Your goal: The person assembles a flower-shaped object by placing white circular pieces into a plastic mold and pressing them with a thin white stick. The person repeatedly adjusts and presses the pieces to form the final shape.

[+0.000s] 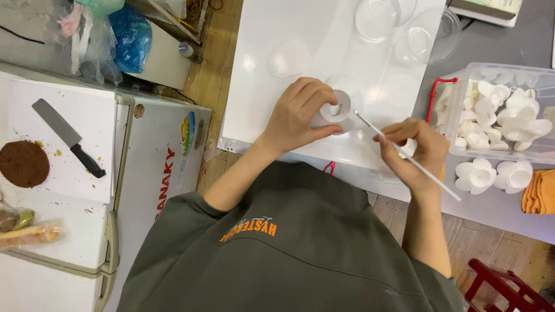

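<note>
My left hand is closed around a small white rose-shaped piece, held just above a white board. A thin white stick is pinched in my right hand, and its tip points at the right side of the flower piece. Both hands are over the near edge of the board. The stick's other end reaches down to the right, past my wrist.
A clear plastic box of white flower pieces stands to the right, with two loose flowers and an orange cloth below it. Clear domes sit at the back. On a white chest at left lie a knife and a brown disc.
</note>
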